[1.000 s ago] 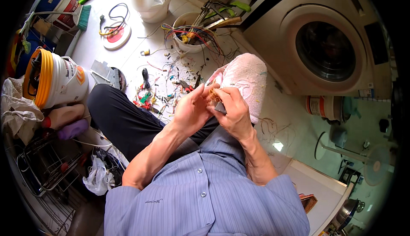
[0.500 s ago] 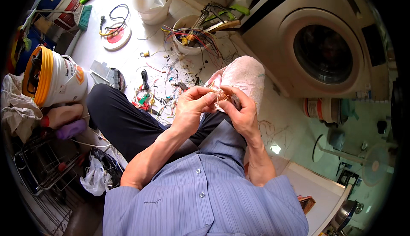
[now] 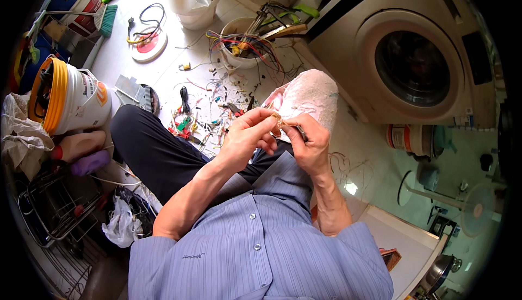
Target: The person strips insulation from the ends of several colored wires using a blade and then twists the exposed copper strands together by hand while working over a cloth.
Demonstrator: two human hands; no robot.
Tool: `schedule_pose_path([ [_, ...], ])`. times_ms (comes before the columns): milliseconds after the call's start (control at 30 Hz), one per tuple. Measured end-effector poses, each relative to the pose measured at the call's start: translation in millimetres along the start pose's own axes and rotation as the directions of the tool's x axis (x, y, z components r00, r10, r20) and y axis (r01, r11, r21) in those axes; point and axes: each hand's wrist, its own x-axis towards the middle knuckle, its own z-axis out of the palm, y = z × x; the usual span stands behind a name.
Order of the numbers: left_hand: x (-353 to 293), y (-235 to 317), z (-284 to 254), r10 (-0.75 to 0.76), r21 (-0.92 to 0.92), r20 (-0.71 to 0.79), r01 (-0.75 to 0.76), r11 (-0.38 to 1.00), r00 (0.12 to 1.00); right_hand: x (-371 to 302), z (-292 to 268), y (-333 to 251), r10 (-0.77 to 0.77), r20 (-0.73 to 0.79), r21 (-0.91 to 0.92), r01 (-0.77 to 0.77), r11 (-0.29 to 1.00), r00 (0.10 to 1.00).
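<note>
Above my lap, my left hand [image 3: 246, 136] pinches a small tangle of thin copper-coloured wire [image 3: 278, 122] between thumb and fingers. My right hand [image 3: 309, 145] grips the same tangle from the other side, with its thumb and index finger close to the left fingertips. Something small and dark shows at the right fingers, too hidden to name. Just beyond the hands, a pale pink towel [image 3: 311, 96] covers my right knee. Loose wire scraps and connectors [image 3: 187, 123] lie scattered on the floor past my lap.
A white bucket [image 3: 237, 61] bristling with coloured wires stands ahead. At right is a front-loading washing machine [image 3: 348, 82]. A white-and-yellow bucket [image 3: 81, 104] stands at left, near a dustpan [image 3: 129, 91]. Farther off, a black cable rests over a round white lid [image 3: 155, 52].
Both hands have shifted slightly at the tangle of wire. The right fingers have curled in more, and some of the left fingers have spread a little. The surroundings look the same.
</note>
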Motion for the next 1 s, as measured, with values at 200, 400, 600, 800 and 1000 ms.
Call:
schedule_pose_path([
  [200, 1.6, 6.2, -5.9, -0.069, 0.036, 0.073, 0.067, 0.997, 0.995, 2.0, -2.3, 7.6, 0.007, 0.067, 0.034, -0.009, 0.999, 0.998],
  [400, 2.9, -6.2, -3.9, 0.056, 0.003, 0.099, -0.057, 0.998, 0.994, -2.8, 5.8, 11.0, 0.351, 0.148, 0.367, -0.381, 0.849, 0.925],
  [600, 0.1, -8.1, -1.3, 0.082, -0.003, 0.064, -0.082, 0.997, 0.995, -8.0, 6.9, 7.9, 0.442, 0.154, 0.363, -0.467, 0.806, 0.884],
  [800, -1.4, -5.4, 0.9, 0.058, 0.083, 0.001, -0.058, 0.995, 0.998, -5.9, -17.0, 0.5, 0.420, 0.093, 0.452, -0.414, 0.790, 0.903],
  [1000, -5.0, 0.1, 9.6, 0.013, 0.110, -0.019, -0.011, 0.994, 1.000, 16.2, -30.5, -3.1, 0.439, 0.104, 0.261, -0.450, 0.854, 0.893],
])
